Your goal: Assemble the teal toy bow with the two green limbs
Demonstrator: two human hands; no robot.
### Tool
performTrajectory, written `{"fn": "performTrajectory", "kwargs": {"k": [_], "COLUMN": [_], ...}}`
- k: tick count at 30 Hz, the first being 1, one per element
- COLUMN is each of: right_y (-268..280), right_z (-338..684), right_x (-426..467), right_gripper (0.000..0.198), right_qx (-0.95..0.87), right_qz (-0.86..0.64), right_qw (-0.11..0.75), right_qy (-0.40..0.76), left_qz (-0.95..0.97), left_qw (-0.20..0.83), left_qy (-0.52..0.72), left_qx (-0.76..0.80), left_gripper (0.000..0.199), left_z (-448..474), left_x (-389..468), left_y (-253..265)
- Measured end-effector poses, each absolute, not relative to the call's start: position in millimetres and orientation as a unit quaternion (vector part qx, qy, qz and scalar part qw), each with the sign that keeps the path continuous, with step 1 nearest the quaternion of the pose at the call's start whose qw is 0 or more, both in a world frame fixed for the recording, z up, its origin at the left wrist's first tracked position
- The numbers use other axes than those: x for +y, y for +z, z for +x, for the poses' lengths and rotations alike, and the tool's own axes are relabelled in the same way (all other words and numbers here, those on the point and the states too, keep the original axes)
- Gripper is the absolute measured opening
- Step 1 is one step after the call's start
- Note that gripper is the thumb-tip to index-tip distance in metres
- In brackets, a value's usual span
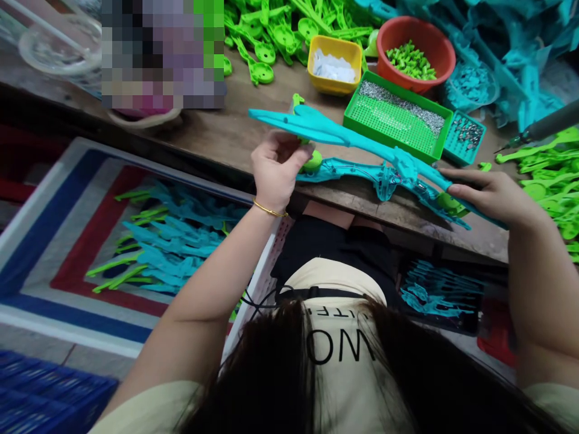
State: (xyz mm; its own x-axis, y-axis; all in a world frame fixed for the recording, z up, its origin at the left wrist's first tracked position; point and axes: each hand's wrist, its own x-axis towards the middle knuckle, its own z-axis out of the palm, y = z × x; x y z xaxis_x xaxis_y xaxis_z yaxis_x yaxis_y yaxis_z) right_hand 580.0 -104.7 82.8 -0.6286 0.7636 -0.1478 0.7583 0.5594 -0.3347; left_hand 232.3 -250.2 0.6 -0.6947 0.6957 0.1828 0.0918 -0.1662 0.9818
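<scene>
A long blue plastic toy shell half [344, 134] is lifted at a tilt over the front edge of the workbench. Beneath it lies a matching shell half [350, 172], with thin wires and small parts showing inside. My left hand [275, 166] is closed near the left end, thumb and fingers pinching around a bright green part [313, 160] between the halves; the exact grip is partly hidden. At the other end, my right hand [491, 194] has its thumb and fingers closed on the upper shell half. Another green piece [452, 204] sits by the right end of the lower half.
Behind stand a yellow bowl [335, 81] of white pieces, a red bowl [446, 57] of green bits, and green [389, 135] and teal [458, 155] trays of screws. A screwdriver [543, 126] hangs right. Left is a striped-lined bin [34, 265] of toy parts; a person sits beyond.
</scene>
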Motion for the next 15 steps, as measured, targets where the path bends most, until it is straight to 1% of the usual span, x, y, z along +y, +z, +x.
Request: {"fn": "performTrajectory", "kwargs": {"k": [2, 5, 7, 9, 12, 14, 15], "right_y": [83, 82, 80, 77, 72, 69, 68], "right_z": [581, 584, 584, 582, 578, 576, 575], "right_x": [-106, -108, -109, -111, -114, -116, -116], "right_gripper": [0.056, 0.056, 0.056, 0.058, 0.058, 0.056, 0.055], "right_qx": [-0.870, -0.866, -0.868, -0.876, -0.890, -0.896, -0.901], "right_qz": [-0.453, -0.468, -0.469, -0.459, -0.438, -0.429, -0.421], "right_qw": [0.004, 0.002, 0.008, 0.023, 0.031, 0.031, 0.033], "right_qy": [0.194, 0.177, 0.160, 0.148, 0.126, 0.109, 0.103], "left_qz": [0.334, 0.342, 0.327, 0.307, 0.282, 0.258, 0.245], "left_qw": [0.245, 0.224, 0.203, 0.204, 0.241, 0.280, 0.303], "left_qy": [0.665, 0.653, 0.649, 0.629, 0.595, 0.581, 0.572], "left_qx": [0.621, 0.637, 0.656, 0.685, 0.713, 0.719, 0.722], "left_gripper": [0.024, 0.029, 0.024, 0.017, 0.013, 0.018, 0.024], "left_z": [227, 212, 201, 193, 187, 188, 189], "left_x": [-257, -272, -282, -290, -295, -295, -294], "left_y": [-4, -13, -18, -22, -24, -22, -20]}}
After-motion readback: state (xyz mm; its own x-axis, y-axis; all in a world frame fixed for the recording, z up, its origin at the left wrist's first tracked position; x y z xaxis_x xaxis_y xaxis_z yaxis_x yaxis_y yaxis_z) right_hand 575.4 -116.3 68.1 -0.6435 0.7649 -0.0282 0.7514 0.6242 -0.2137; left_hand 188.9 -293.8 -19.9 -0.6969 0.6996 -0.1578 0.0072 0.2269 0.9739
